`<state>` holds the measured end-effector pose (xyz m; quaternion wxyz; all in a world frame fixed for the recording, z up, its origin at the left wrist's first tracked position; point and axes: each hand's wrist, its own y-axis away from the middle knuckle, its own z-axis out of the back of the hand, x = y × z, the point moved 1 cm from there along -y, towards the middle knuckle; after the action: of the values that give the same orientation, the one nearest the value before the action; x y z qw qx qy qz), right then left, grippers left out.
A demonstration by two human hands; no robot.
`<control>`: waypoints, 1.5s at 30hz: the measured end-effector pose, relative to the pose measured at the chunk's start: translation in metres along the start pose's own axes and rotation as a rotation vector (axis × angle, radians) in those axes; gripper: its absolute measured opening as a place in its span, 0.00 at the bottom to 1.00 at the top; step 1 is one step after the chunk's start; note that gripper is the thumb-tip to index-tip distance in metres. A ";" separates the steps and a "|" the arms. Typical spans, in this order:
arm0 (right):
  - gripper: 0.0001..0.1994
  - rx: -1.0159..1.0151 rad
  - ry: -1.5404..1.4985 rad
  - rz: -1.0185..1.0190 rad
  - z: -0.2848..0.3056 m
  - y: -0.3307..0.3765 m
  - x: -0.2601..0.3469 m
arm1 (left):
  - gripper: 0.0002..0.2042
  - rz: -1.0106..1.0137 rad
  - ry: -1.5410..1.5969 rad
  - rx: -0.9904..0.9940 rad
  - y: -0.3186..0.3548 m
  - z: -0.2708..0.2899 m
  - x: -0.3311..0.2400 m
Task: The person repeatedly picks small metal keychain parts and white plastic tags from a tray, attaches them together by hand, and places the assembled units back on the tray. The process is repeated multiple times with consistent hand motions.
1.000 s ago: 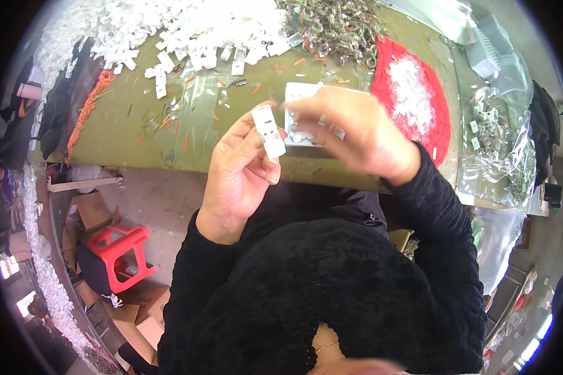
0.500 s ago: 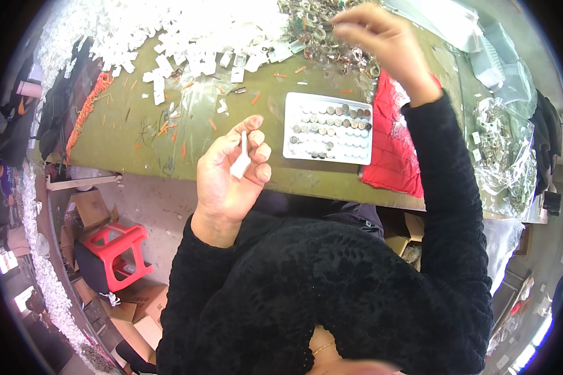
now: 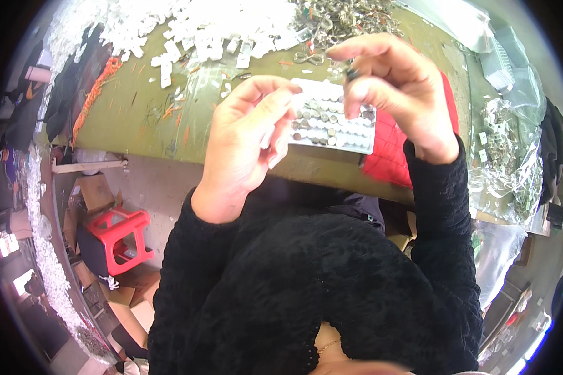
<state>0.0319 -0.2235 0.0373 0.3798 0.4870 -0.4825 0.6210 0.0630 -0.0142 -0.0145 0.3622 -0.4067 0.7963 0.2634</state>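
My left hand [image 3: 247, 140] is closed, thumb and index finger pressed together, around a small white plastic piece [image 3: 268, 136] that is mostly hidden by the fingers. To its right, my right hand [image 3: 397, 87] is raised with curled fingers. A small dark piece [image 3: 352, 74] shows between its thumb and fingers; its kind cannot be made out. Below and between both hands lies a white tray [image 3: 370, 142] with rows of small round button-like discs [image 3: 322, 117], some silvery, some dark, some white. The hands partly cover the tray.
White plastic pieces [image 3: 200, 25] are heaped at the back left, beside tangled metal parts [image 3: 350, 19]. A red padded cloth [image 3: 388, 156] lies right of the tray. Farther right are a clear bag of parts [image 3: 503, 144] and plastic trays [image 3: 497, 69]. A red stool [image 3: 119, 237] stands below left.
My right hand has come back from the metal pile toward my left hand, with a small dark piece in it. My left hand has risen and turned, its fingers closing over the white piece.
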 end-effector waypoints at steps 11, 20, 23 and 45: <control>0.13 0.085 0.849 0.369 -0.032 0.015 -0.007 | 0.06 -0.099 -0.612 0.013 0.012 -0.008 -0.003; 0.09 0.025 0.844 0.297 -0.040 0.026 -0.015 | 0.07 -0.093 -0.586 -0.029 0.021 -0.003 0.005; 0.11 -0.014 0.839 0.135 -0.039 0.030 -0.016 | 0.07 -0.053 -0.509 -0.023 0.020 -0.002 0.007; 0.07 -0.421 0.125 -0.107 -0.061 0.022 -0.036 | 0.22 -0.230 0.269 0.023 0.000 -0.031 0.020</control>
<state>0.0056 -0.1702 -0.0063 0.5348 0.3826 -0.5504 0.5144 0.0434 -0.0454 -0.0113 0.2850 -0.5222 0.7888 0.1543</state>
